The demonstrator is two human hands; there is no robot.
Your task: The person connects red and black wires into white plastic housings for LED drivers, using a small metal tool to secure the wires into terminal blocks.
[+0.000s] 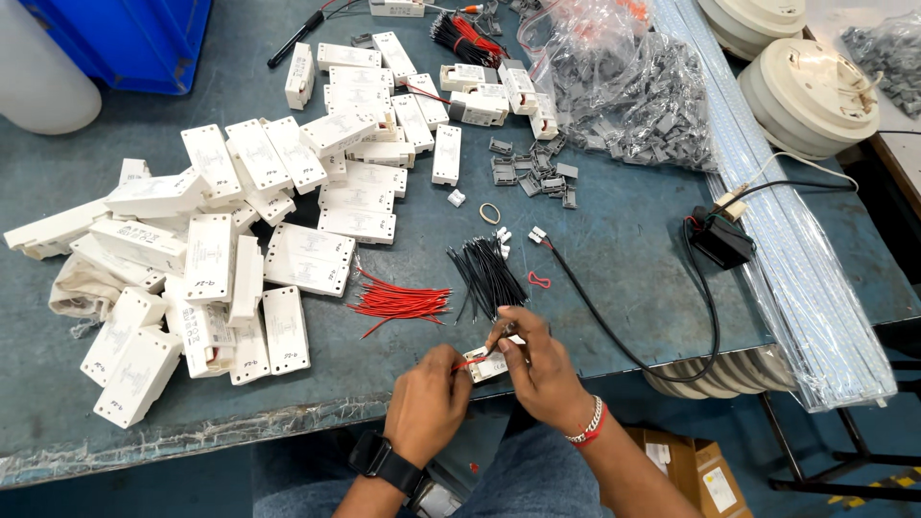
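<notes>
Near the table's front edge, both my hands meet on a small white rectangular module (491, 364). My left hand (429, 401) pinches a short red wire (467, 363) against the module's left end. My right hand (539, 364) grips the module from the right, and a thin black wire rises from its fingertips. Just beyond my hands lie a bundle of red wires (401, 302) and a bundle of black wires (486, 274).
A big heap of white modules (216, 254) fills the table's left half. Grey plastic clips (533, 173) and clear bags of them (638, 91) lie at the back. A black cable with a black box (721, 242), long wrapped strips (796, 249) and round white lamps (811, 96) sit at the right.
</notes>
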